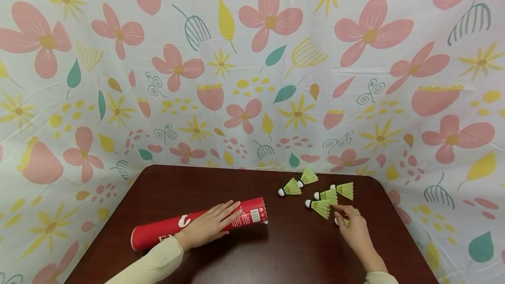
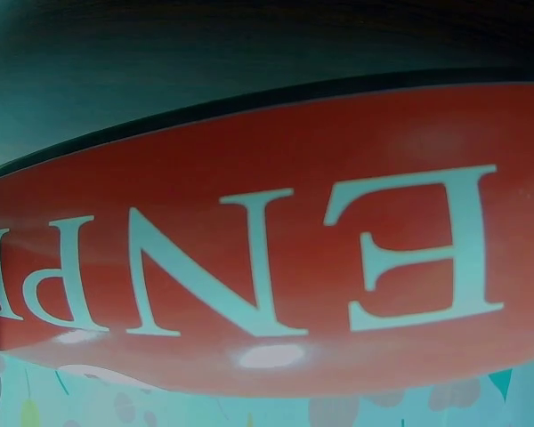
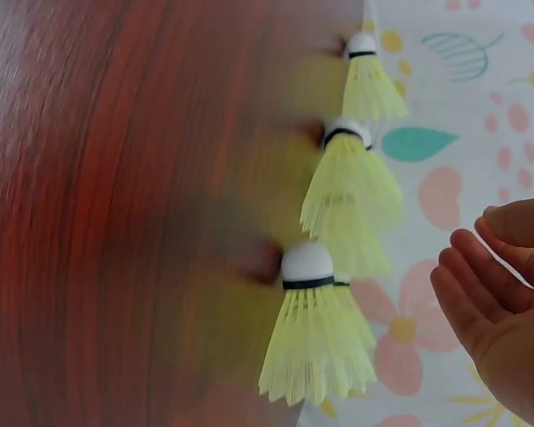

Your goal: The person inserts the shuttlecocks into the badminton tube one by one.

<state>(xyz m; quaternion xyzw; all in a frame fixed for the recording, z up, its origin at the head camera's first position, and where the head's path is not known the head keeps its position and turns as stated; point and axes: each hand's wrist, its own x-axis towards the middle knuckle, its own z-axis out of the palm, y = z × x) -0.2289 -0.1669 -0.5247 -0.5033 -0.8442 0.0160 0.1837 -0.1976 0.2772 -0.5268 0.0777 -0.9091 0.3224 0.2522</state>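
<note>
A red cardboard tube [image 1: 246,214] with white lettering and a barcode lies slantwise on the table. My left hand [image 1: 211,225] rests across it with fingers extended. The tube [image 2: 320,356] fills the left wrist view. At the right, my right hand [image 1: 355,229] hovers by a yellow shuttlecock [image 1: 336,221], partly hidden behind its fingers. In the right wrist view, the right hand [image 3: 507,311] has loosely bent fingers and nothing visible between them. Beside it are more yellow shuttlecocks with white heads, the nearest shuttlecock [image 1: 318,207] just left of the fingertips.
Further shuttlecocks lie toward the back right, among them one shuttlecock [image 1: 289,187] at the group's left and another shuttlecock [image 1: 345,190] at its right. The dark brown table [image 1: 221,183] has rounded back corners. A flower-patterned cloth [image 1: 244,78] hangs behind and around it.
</note>
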